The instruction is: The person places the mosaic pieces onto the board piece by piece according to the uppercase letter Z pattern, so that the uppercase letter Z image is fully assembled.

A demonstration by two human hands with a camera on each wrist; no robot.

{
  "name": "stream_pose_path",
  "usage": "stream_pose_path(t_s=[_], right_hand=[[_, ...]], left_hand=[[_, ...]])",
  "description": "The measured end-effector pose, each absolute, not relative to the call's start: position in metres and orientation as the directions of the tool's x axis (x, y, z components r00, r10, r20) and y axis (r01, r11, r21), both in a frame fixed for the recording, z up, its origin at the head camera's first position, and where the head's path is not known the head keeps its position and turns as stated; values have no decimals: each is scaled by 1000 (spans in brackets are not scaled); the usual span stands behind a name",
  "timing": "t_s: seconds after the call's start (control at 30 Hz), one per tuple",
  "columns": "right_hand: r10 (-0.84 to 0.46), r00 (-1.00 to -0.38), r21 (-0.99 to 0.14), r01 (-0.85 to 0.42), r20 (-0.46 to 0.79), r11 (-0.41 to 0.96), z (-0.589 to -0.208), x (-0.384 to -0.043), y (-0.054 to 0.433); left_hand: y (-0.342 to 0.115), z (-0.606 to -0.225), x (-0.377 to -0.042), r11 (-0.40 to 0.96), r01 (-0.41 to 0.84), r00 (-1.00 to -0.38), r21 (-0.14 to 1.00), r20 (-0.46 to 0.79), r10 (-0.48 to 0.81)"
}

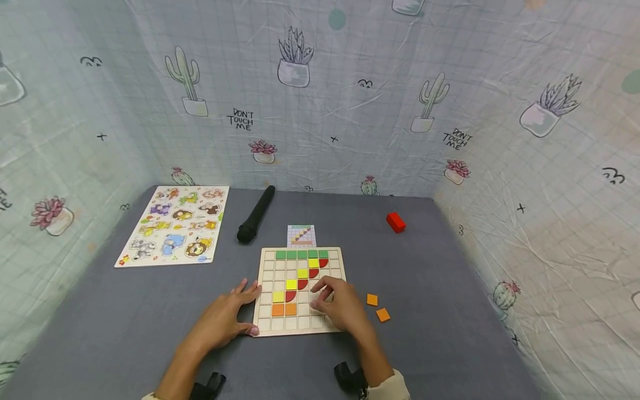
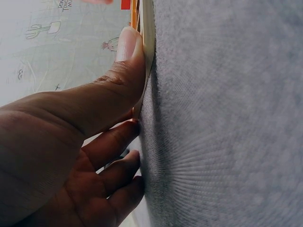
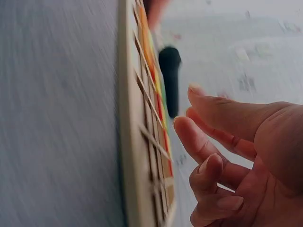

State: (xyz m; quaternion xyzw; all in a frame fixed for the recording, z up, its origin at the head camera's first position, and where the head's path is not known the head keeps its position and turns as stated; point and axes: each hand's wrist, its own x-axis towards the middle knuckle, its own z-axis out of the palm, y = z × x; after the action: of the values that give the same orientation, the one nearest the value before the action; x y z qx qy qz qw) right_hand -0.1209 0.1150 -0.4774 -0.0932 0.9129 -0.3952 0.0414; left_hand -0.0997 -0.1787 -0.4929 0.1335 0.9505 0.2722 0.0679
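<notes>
The grid board (image 1: 300, 291) lies mid-table; our left hand (image 1: 227, 316) steadies its edge with flat fingers, our right hand (image 1: 340, 305) hovers loosely curled, holding nothing (judging by the wrist view). Next calls for picking 1 of 2 orange tiles (image 1: 377, 307) just beside.

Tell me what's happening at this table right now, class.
A person is working a tile puzzle on a wooden grid board. The left hand rests on the board's left edge, thumb against the rim. The right hand hovers over the lower right cells, fingers loosely curled, holding nothing visible. Green, yellow, red and orange tiles fill part of the grid. Two orange tiles lie loose on the grey table, right of the board.
</notes>
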Motion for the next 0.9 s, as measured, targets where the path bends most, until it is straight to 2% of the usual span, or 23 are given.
stream_pose_path(t_s=[0.27,0.47,0.73,0.9], right_hand=[[-135,-991,-744,-85,-7,663,-467,-127,161],[-96,-994,-694,-41,-41,718,-464,-129,191],[-155,-985,-582,-81,-78,809,-467,-129,208],[-175,-978,-558,-86,-109,825,-471,-129,203]], left_hand=[[-180,-491,-100,816,233,-952,528,-48,303],[-180,-493,-100,819,231,-953,526,-49,300],[-179,-493,-100,824,213,-955,525,-64,288],[-178,-492,-99,821,205,-956,534,-72,286]])
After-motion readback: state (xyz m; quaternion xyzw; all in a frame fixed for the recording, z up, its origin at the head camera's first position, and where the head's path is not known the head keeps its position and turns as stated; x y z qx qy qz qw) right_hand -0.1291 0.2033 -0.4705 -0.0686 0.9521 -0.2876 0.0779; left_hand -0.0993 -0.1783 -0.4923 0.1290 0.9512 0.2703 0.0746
